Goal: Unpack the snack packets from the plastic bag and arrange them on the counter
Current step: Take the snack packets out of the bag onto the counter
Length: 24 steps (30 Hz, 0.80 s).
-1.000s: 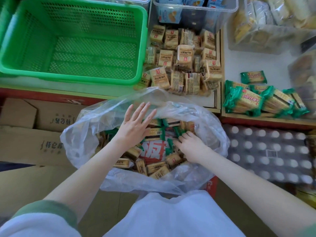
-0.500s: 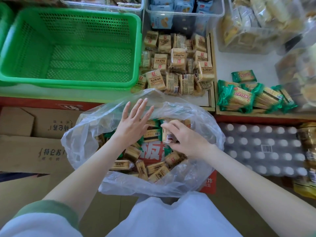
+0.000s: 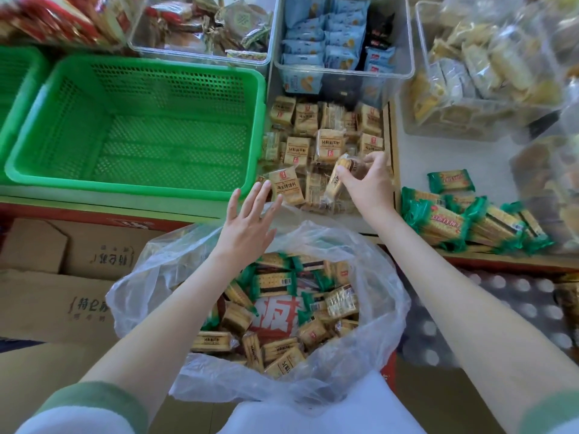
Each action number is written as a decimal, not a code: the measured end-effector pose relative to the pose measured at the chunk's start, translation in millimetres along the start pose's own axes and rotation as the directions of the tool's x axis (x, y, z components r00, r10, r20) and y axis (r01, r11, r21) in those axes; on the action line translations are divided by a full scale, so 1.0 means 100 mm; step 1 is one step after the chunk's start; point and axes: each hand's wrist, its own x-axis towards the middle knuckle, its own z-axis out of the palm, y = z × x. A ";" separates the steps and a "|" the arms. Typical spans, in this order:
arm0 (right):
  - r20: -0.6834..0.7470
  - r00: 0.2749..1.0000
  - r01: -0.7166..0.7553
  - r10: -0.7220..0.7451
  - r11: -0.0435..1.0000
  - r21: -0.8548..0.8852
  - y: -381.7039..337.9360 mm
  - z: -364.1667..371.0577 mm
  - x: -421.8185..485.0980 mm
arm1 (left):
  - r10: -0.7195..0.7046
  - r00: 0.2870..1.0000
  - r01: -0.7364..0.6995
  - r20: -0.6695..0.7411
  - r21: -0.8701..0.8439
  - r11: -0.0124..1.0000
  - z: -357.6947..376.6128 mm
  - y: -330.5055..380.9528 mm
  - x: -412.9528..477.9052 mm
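Snack packets (image 3: 275, 333), tan and green-wrapped: loose heap inside the clear plastic bag (image 3: 385, 308), which stands open below the counter (image 3: 438, 158) edge, between the two forearms.
Held packet (image 3: 336, 180), tan: pinched between thumb and curled fingers of the right hand (image 3: 368, 183), over the near edge of the tan pile (image 3: 307, 142) lying on the counter.
Left hand (image 3: 247, 223): fingers straight and spread, holding nothing, above the bag's far rim; fingertips just beside a tan packet at the pile's near corner.
Green-wrapped packets (image 3: 454, 220): heaped on the counter, right of the tan pile.
Green basket (image 3: 134, 126): perforated, left of the pile.
Clear bin (image 3: 344, 70): behind the pile, holding blue packets.
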 end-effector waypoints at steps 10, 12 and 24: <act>0.064 0.990 0.140 -0.124 0.895 -0.424 0.26 0.35 0.23 | 0.028 0.999 -0.027 -0.024 0.025 0.999 0.07 -0.09 0.10; 0.044 0.990 0.137 -0.132 0.858 -0.495 0.32 0.32 0.19 | 0.035 0.999 -0.035 -0.012 0.036 0.999 0.07 -0.09 0.10; 0.392 0.890 0.440 -0.232 0.659 -0.610 0.56 0.16 0.01 | 0.044 0.999 -0.044 -0.007 -0.026 0.999 0.02 -0.13 0.05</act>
